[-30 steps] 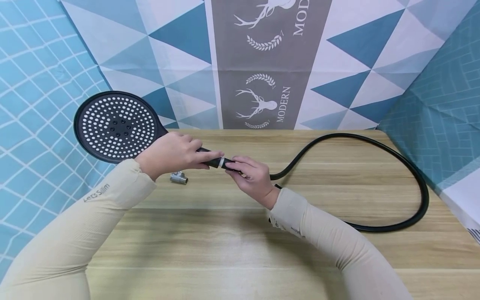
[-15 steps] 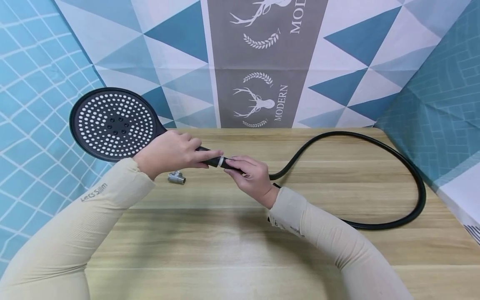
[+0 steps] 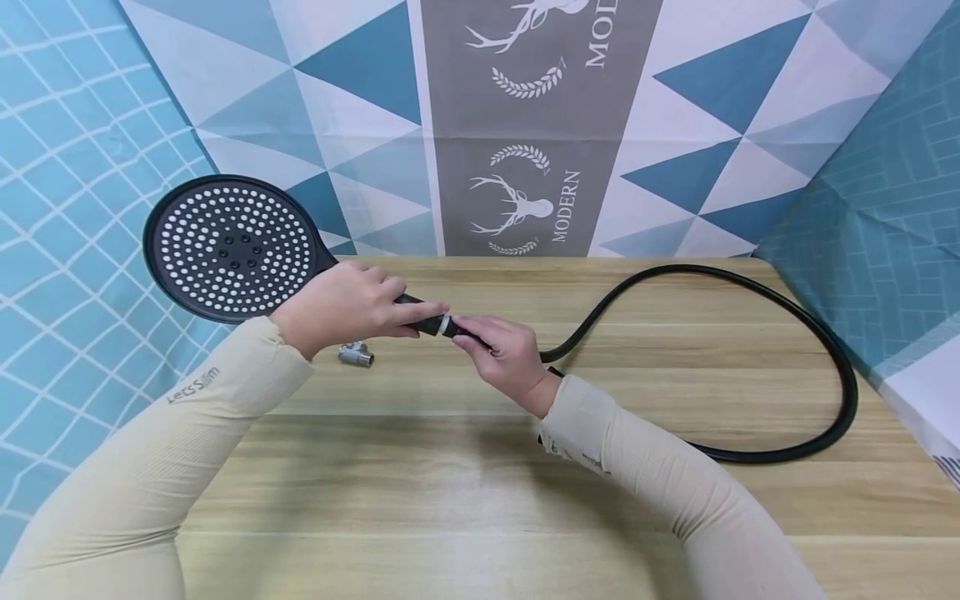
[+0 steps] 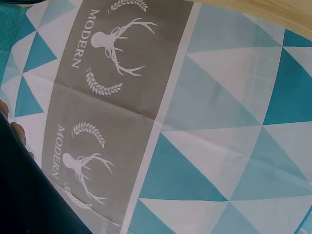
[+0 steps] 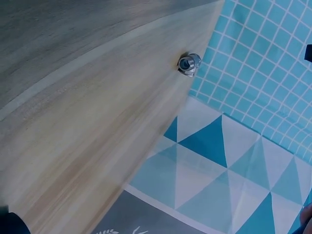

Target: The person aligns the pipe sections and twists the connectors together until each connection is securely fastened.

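A round black shower head [image 3: 232,248], its pale nozzles facing the camera, is held up at the left in the head view. My left hand [image 3: 348,308] grips its handle, index finger stretched along it towards a light ring [image 3: 444,325] at the handle's end. My right hand [image 3: 504,354] pinches the black hose end just beyond that ring, in line with the handle. From there the black hose [image 3: 843,358] loops over the table on the right. In the left wrist view, a dark blurred shape [image 4: 34,190] fills the lower left corner, with fingertips [image 4: 18,132] beside it.
A small silver threaded fitting [image 3: 356,354] lies on the wooden table [image 3: 465,500] below the left hand; the fitting [image 5: 189,64] also shows in the right wrist view. Tile-patterned sheets [image 3: 82,225] line the left and right sides, and a deer-print sheet [image 3: 517,117] stands behind.
The right fingers have shifted slightly on the hose end, while the left hand keeps its hold on the handle. The head view has swayed a little.
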A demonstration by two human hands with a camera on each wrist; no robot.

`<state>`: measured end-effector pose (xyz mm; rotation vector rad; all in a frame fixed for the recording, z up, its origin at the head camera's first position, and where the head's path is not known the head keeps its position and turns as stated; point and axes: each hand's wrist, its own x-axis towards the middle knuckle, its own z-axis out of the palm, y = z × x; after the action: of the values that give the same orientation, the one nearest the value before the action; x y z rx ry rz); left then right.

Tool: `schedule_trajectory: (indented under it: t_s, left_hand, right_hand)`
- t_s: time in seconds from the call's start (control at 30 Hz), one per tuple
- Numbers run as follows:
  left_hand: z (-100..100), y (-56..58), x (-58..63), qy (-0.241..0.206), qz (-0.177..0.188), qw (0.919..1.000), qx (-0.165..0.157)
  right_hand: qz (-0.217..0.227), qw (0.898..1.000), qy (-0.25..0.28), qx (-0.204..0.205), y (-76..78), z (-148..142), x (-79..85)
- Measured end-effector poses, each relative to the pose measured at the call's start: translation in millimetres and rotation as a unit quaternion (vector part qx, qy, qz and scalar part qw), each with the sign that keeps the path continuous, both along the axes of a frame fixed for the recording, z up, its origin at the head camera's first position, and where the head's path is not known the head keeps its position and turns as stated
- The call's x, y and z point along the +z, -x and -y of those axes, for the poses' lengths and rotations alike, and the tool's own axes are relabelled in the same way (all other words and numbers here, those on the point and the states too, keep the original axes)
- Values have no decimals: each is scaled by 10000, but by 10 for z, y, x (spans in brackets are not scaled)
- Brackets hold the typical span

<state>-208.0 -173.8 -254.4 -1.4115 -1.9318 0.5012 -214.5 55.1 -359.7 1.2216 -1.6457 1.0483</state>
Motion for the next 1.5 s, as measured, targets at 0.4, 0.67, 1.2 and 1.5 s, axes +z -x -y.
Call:
schedule_trajectory:
  t_s: [0.4, 0.67, 1.2, 1.5]
  left_hand:
    - [2, 18, -23, 46, -32, 10000, -14]
    - [3, 21, -17, 24, -43, 10000, -57]
    - [14, 12, -26, 65, -29, 10000, 33]
    - [4, 20, -22, 118, -89, 9999, 4]
  right_hand:
    - [-1616, 9826, -517, -758, 82, -26, -36]
    - [-1711, 9803, -383, -905, 88, -4, -47]
    - [-1338, 9885, -402, -579, 80, -2, -41]
    - [-1221, 9901, -483, -505, 79, -15, -49]
